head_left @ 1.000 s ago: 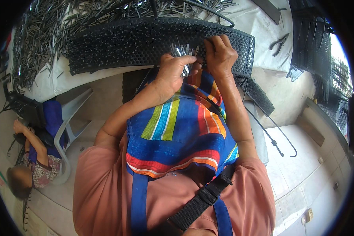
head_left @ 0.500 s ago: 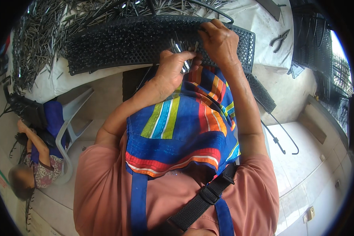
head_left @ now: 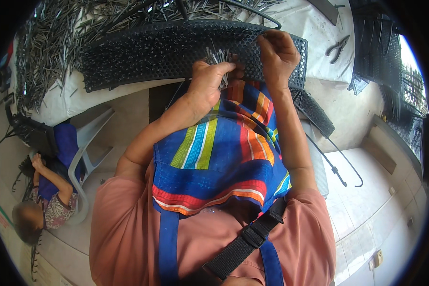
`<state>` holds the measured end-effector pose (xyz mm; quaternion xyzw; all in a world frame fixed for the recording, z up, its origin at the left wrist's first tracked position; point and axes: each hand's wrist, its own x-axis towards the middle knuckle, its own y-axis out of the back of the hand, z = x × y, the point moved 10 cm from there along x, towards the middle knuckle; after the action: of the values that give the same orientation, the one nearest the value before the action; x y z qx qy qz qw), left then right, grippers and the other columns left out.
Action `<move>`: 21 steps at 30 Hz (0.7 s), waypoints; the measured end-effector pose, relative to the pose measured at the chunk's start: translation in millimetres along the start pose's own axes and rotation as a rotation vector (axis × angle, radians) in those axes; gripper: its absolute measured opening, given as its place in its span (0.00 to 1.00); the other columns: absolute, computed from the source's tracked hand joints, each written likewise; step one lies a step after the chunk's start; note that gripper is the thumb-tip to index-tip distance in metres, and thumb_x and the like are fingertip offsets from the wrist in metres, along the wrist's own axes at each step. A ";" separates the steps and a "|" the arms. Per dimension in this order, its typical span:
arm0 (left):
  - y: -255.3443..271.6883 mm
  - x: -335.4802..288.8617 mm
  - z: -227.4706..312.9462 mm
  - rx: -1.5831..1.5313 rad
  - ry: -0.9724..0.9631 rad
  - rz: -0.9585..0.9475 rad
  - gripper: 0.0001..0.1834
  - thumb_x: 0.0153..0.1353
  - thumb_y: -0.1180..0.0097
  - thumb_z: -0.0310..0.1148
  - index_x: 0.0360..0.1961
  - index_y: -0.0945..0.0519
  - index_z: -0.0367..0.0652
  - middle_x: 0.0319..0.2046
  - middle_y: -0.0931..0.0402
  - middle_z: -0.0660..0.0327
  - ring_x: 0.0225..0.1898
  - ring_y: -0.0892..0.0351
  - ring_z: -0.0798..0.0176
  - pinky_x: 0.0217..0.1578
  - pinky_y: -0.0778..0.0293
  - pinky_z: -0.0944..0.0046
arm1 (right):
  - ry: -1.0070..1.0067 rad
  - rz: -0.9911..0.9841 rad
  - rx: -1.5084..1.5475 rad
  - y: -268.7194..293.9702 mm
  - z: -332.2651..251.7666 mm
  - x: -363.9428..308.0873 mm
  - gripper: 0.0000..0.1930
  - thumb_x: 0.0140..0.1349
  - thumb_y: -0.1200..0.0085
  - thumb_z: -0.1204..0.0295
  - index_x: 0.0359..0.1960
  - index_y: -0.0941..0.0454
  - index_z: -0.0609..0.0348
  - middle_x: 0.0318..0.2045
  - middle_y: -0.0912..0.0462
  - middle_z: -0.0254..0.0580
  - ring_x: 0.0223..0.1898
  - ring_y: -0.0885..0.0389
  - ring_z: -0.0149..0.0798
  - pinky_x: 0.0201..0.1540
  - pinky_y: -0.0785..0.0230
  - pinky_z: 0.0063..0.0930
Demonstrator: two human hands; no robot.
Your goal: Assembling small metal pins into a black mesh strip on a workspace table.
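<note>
White tabletop (head_left: 321,57) — pliers (head_left: 340,47) right | strip heap (head_left: 50,52) behind perforated panel (head_left: 143,55)

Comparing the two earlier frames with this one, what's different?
The right hand moved slightly away from the body, then rightward along the black perforated panel; whether its fingertips hold anything is unclear. The co-worker's hands shifted a little right in the picture. The left hand still grips its bundle of thin strips; the pliers stayed put.
</note>
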<state>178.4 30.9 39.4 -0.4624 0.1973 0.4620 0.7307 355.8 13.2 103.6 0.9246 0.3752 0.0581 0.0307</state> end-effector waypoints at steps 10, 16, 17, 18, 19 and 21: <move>-1.5 0.8 5.7 -0.014 -0.046 -0.028 0.08 0.53 0.48 0.20 0.35 0.20 0.35 0.29 0.18 0.54 0.27 0.18 0.61 0.24 0.25 0.65 | 0.260 -0.082 -0.393 -14.9 -20.3 6.1 0.04 0.53 0.39 0.80 0.31 0.20 0.61 0.21 0.21 0.29 0.24 0.27 0.17 0.28 0.34 0.13; 3.9 0.7 1.0 -0.022 0.005 0.013 0.08 0.54 0.47 0.20 0.35 0.21 0.36 0.29 0.18 0.54 0.27 0.18 0.61 0.25 0.24 0.64 | 0.528 -0.131 -0.705 -30.1 -35.2 -3.3 0.06 0.50 0.39 0.72 0.31 0.19 0.51 0.26 0.20 0.36 0.25 0.20 0.42 0.27 0.29 0.30; 5.1 0.0 2.2 -0.023 0.004 0.016 0.08 0.54 0.47 0.20 0.35 0.21 0.36 0.29 0.18 0.54 0.27 0.18 0.61 0.25 0.24 0.64 | 0.536 -0.127 -0.757 -31.3 -37.5 -5.7 0.06 0.51 0.39 0.71 0.31 0.19 0.50 0.28 0.20 0.35 0.27 0.19 0.44 0.27 0.29 0.32; 4.4 -0.9 2.5 -0.024 0.018 0.006 0.08 0.55 0.47 0.21 0.36 0.20 0.36 0.30 0.18 0.54 0.29 0.18 0.61 0.27 0.23 0.64 | 0.544 -0.122 -0.810 -32.4 -38.4 -7.4 0.06 0.51 0.40 0.70 0.32 0.18 0.49 0.29 0.20 0.33 0.29 0.19 0.45 0.28 0.28 0.33; 4.2 -1.7 1.7 -0.024 0.033 -0.005 0.08 0.55 0.46 0.22 0.37 0.20 0.36 0.32 0.18 0.54 0.31 0.18 0.61 0.30 0.21 0.64 | 0.543 -0.124 -0.809 -32.5 -36.4 -8.2 0.06 0.51 0.40 0.70 0.32 0.18 0.49 0.29 0.20 0.33 0.29 0.19 0.45 0.28 0.28 0.33; 5.8 -1.5 1.1 -0.033 0.032 -0.006 0.08 0.56 0.46 0.23 0.37 0.20 0.36 0.32 0.18 0.54 0.32 0.19 0.62 0.30 0.21 0.64 | 0.610 -0.205 -0.924 -42.0 -33.9 -15.2 0.06 0.51 0.40 0.71 0.33 0.18 0.47 0.31 0.21 0.33 0.28 0.19 0.44 0.29 0.28 0.33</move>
<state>172.5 31.9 38.2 -0.4822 0.1999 0.4554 0.7212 311.6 33.1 131.8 0.7152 0.3908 0.4777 0.3281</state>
